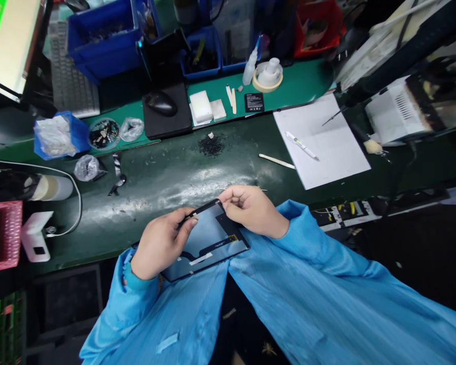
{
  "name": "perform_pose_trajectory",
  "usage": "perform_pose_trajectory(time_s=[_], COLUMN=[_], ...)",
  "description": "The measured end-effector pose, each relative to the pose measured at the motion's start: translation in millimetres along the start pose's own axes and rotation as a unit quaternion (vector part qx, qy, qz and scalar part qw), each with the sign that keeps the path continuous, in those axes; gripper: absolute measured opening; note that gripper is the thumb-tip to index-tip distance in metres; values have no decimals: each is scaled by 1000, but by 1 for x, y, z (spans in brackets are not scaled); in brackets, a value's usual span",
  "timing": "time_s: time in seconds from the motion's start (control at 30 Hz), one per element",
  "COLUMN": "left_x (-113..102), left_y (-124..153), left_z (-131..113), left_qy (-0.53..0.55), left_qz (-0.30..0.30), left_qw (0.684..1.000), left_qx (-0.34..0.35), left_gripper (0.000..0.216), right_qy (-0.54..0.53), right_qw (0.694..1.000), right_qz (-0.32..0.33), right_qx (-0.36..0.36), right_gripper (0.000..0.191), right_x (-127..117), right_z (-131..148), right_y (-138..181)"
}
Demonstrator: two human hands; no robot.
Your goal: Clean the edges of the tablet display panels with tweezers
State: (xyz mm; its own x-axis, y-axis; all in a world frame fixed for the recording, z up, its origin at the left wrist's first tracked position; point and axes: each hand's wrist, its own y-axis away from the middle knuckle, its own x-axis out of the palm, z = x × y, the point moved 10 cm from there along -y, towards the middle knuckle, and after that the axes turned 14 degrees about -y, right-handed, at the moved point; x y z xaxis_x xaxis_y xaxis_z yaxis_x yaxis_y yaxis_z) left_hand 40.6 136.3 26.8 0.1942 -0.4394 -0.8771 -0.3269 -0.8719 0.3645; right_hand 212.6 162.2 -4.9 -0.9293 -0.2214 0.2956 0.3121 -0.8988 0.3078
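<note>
A tablet screen panel [209, 233] with a grey back, black border and a dark flex cable leans at the bench's front edge, close to my body. My left hand [163, 241] grips its left side, thumb over the back and fingers around the far edge. At the panel's far right corner, my right hand [253, 208] is closed, with thumb and forefinger pinched at the black edge. Whether a small strip lies in that pinch is too fine to make out. Just beyond the right hand, thin metal tweezers [264, 189] seem to lie on the bench, partly hidden.
A heap of black scraps [212, 145] lies on the dark green bench [167, 167]. White paper [327, 147] with a pen [302, 146] is at right, a wooden stick [276, 161] beside it. Behind stand a mouse [160, 103], glue bottle [250, 68], tape roll [268, 81] and blue bins [102, 45].
</note>
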Motion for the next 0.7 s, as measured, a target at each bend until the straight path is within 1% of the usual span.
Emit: perform_pose_trajectory(time_s=[0.2,0.33,0.43,0.6,0.7], left_x=[2,2,0,1,3], left_y=[-3,-4,-3,-2,-2], left_z=[-4,-6,-7,-7,-7], left_qy=[-2,-8,-18,-28,-27], left_qz=[4,4,1,2,3], left_qw=[1000,1000,1000,1000,1000], left_qx=[4,6,4,-2,-3], left_gripper=[40,41,42,41,42], right_qy=[-17,-18,-17,-32,-38], right_qw=[1000,1000,1000,999,998], right_qz=[11,7,-3,-36,-39], right_qx=[-3,7,18,-7,-6], right_gripper=[20,20,18,21,23], right_x=[-2,-5,-6,-5,-5], right_z=[-8,-9,-11,-11,-13], right_y=[6,7,5,7,11])
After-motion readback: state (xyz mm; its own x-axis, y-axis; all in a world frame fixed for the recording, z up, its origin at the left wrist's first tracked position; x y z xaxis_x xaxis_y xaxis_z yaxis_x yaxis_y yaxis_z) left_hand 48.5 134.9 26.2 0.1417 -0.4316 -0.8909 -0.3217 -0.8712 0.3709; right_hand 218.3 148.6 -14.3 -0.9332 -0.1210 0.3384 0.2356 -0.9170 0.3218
